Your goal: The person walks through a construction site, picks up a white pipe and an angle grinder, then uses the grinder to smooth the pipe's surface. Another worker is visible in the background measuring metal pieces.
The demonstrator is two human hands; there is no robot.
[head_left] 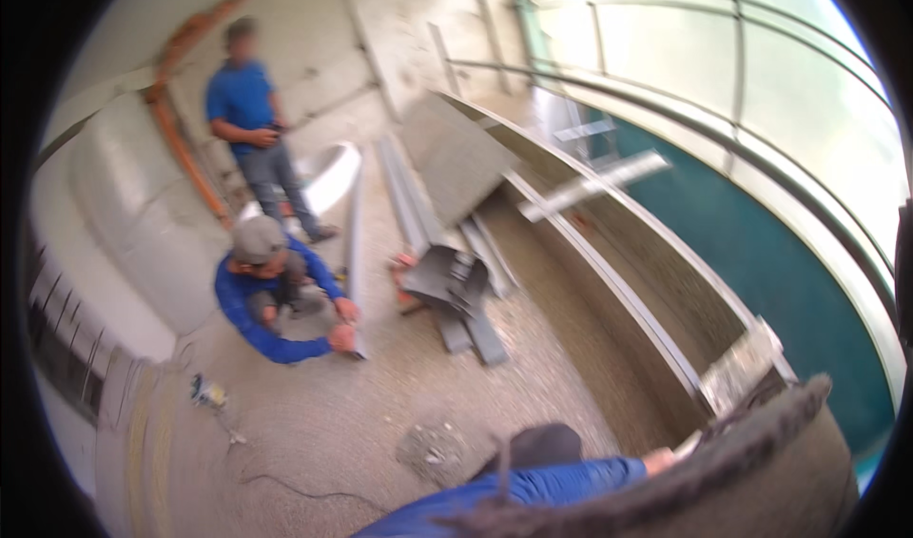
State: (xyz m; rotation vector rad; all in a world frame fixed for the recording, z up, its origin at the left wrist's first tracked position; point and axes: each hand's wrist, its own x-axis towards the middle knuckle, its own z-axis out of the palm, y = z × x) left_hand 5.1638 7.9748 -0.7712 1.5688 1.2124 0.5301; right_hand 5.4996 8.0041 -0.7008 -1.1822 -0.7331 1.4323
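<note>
My left arm, in a blue sleeve (571,483), reaches from the lower edge toward the right. At its end my left hand (658,460) is small, blurred and partly covered; its fingers cannot be made out. Just beyond it shows a small whitish piece (687,445), and I cannot tell whether the hand holds it or only touches it. A large grey-brown, rough-edged shape (789,471) fills the lower right corner in front of the hand. My right hand does not show. A dark knee (537,446) rises behind the sleeve.
One co-worker (271,286) crouches at left, both hands on a long grey metal profile (355,253); another person (243,100) stands behind. A long trough with metal rails (609,276) runs along the right. Grey offcuts (447,281), a power tool (207,391) and a cable (304,490) lie on the floor.
</note>
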